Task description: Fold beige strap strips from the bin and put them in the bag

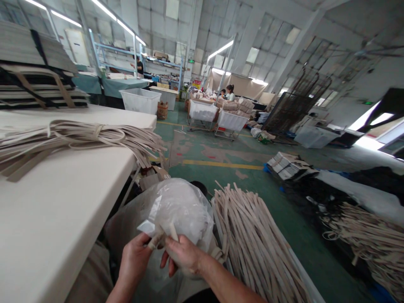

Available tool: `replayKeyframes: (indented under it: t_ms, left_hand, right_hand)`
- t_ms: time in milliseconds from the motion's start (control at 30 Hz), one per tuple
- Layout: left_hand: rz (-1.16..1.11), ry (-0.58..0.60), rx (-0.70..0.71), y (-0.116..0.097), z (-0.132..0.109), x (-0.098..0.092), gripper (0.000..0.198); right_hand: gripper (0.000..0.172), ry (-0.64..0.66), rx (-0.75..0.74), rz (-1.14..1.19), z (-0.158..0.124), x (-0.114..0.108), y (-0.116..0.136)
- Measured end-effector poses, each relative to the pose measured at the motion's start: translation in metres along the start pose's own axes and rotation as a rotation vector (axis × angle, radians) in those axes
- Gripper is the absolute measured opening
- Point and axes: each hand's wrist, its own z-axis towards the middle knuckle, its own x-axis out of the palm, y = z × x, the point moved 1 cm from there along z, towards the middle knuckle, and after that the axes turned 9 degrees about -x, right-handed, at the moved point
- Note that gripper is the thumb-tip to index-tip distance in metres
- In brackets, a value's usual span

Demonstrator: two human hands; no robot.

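My left hand [134, 259] and my right hand [181, 254] meet low in the view, both pinched on the beige strap ends [164, 235] at the neck of a clear plastic bag [183, 208] full of pale material. The bag rests against my lap. Right beside it lies a big bundle of beige straps [255, 244], touching my right forearm.
A white worktable [57, 202] on the left carries a tied bundle of straps [78, 136] and stacked flat goods [34, 75]. More strap piles [369, 235] lie on the green floor at right. White bins [140, 100] and seated people [229, 92] are far back.
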Motion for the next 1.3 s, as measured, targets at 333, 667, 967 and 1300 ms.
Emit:
replayKeyframes:
  t_ms: [333, 667, 967, 1300]
  left_hand:
    - [-0.133, 0.012, -0.041, -0.01, -0.001, 0.004, 0.033]
    - [-1.036, -0.023, -0.596, -0.01, 0.004, 0.016, 0.021]
    - [-1.074, 0.067, -0.603, -0.012, 0.002, 0.015, 0.023]
    - [-1.104, 0.005, -0.593, -0.014, 0.003, 0.017, 0.029]
  right_hand:
    - [0.077, -0.2, 0.001, 0.06, 0.0, -0.003, -0.012]
    - [0.052, -0.239, -0.164, -0.204, -0.032, -0.009, 0.019]
    - [0.03, -0.167, -0.167, -0.342, -0.042, 0.006, 0.017]
    - [0.032, -0.202, -0.198, -0.425, -0.042, 0.005, 0.022]
